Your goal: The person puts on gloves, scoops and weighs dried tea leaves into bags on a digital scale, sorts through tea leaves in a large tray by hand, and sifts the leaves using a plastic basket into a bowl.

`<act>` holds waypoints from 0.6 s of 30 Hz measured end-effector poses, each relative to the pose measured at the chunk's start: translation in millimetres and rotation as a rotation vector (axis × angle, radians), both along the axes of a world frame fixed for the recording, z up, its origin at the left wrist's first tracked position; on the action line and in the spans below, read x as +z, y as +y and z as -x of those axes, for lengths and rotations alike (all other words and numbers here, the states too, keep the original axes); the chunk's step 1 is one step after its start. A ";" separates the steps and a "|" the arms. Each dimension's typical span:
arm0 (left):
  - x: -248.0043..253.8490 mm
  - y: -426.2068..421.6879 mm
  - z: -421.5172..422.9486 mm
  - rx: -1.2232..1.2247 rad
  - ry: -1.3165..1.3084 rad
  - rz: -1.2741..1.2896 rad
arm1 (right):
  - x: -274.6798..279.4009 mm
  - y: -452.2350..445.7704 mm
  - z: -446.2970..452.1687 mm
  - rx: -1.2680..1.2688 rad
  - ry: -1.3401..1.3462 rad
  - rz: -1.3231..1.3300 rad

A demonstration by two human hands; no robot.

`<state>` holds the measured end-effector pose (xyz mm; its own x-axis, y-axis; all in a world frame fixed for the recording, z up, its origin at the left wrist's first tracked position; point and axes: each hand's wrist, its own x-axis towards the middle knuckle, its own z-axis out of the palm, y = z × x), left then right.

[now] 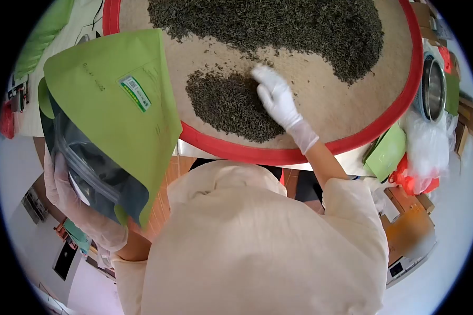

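My left hand (pixel 60 176), in a thin white glove, holds a large green bag (pixel 110 89) by its dark-lined mouth end; part of the fingers is hidden behind it. The bag lies tilted, its zip-strip opening facing me, with a small white and green label on its side. My right hand (pixel 276 97), gloved too, reaches over a round tray with a red rim (pixel 236 153). Its fingers are stretched out, slightly blurred, at the edge of a small pile of dark dried leaves, like tea (pixel 231 107). Nothing shows in its grasp.
A larger heap of the same leaves (pixel 284 26) covers the tray's far part. To the right are a metal bowl (pixel 434 89), clear plastic bags (pixel 425 142), another green packet (pixel 386 149) and a cardboard box (pixel 407 231). Green cloth-like material (pixel 44 37) lies at the far left.
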<state>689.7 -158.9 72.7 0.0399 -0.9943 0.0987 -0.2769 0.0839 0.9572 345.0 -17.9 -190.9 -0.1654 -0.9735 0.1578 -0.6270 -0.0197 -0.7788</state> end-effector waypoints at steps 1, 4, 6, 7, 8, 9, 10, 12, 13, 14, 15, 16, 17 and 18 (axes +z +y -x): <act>1.2 -1.6 -4.1 0.037 0.050 -0.056 | -11.0 1.6 7.9 -0.106 0.140 0.000; -2.7 -0.1 -18.8 0.004 0.079 -0.025 | -19.0 17.8 -3.9 0.033 0.255 -0.040; -3.2 0.5 -21.8 -0.007 0.063 -0.017 | -6.4 24.6 -29.4 0.155 0.097 -0.084; -4.0 1.9 -21.6 -0.017 0.052 -0.010 | 2.7 27.7 -42.9 0.217 0.065 -0.069; -4.7 3.2 -20.0 -0.027 0.058 -0.011 | 11.4 29.8 -54.4 0.278 0.035 -0.055; -5.5 5.4 -15.3 -0.051 0.066 -0.036 | 20.3 31.7 -63.7 0.324 0.035 -0.055; -6.5 6.4 -11.5 -0.076 0.075 -0.063 | 27.2 34.3 -70.8 0.370 0.035 -0.057; -9.4 3.9 -10.9 -0.105 0.088 -0.072 | 36.6 43.5 -70.2 0.375 0.086 -0.096; -7.8 1.5 -10.1 -0.118 0.089 -0.077 | 47.1 49.4 -58.4 0.334 0.108 -0.121; -7.7 1.5 -9.3 -0.119 0.092 -0.071 | 53.5 56.2 -45.8 0.298 0.131 -0.141; -7.1 2.3 -6.5 -0.152 0.099 -0.077 | 55.7 65.2 -30.5 0.296 0.169 -0.192; -6.2 2.3 -5.8 -0.185 0.106 -0.083 | 52.6 77.3 -17.2 0.307 0.215 -0.251; -9.0 0.2 -11.5 -0.214 0.045 -0.076 | 42.2 90.1 -8.2 0.331 0.222 -0.260; -7.1 1.2 -4.8 -0.213 0.046 -0.070 | 32.5 97.6 -4.5 0.353 0.230 -0.269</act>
<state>694.5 -157.7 65.6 -0.1692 -0.9851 0.0319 -0.2155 0.0686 0.9741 349.5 79.7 -158.4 0.1914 -0.9749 -0.1133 -0.7746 -0.0792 -0.6275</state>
